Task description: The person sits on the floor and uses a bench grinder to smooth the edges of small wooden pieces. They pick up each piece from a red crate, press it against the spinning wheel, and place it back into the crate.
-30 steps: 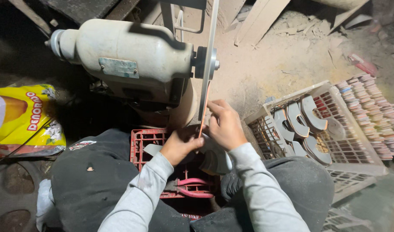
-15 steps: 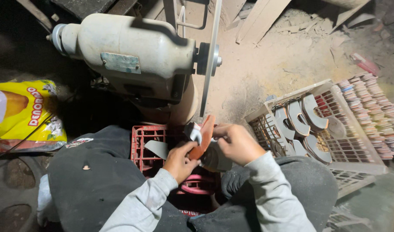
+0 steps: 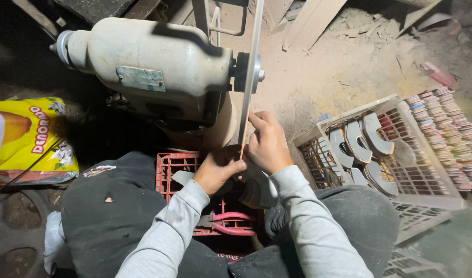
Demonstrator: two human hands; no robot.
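My left hand (image 3: 219, 173) and my right hand (image 3: 268, 145) together pinch a thin curved reddish piece (image 3: 242, 150), seen edge-on. They hold it up against the lower rim of a thin vertical grinding disc (image 3: 250, 77). The disc is mounted on the shaft of a large cream-coloured motor (image 3: 153, 67) just ahead of me. My left hand sits below and left of the disc, my right hand to its right with the fingers pointing up along it. Most of the piece is hidden by my fingers.
A red plastic crate (image 3: 171, 167) lies between my knees, with pink-handled pliers (image 3: 228, 224) in it. A pale basket (image 3: 318, 154) at right holds several grey horseshoe-shaped pieces (image 3: 372, 135); stacks of coloured pieces (image 3: 447, 134) lie beyond it. A yellow bag (image 3: 25, 139) lies at left.
Half a second ago both hands held the curved piece lower, turned flat toward me and off the disc. Now they have lifted it and set its edge against the disc again.
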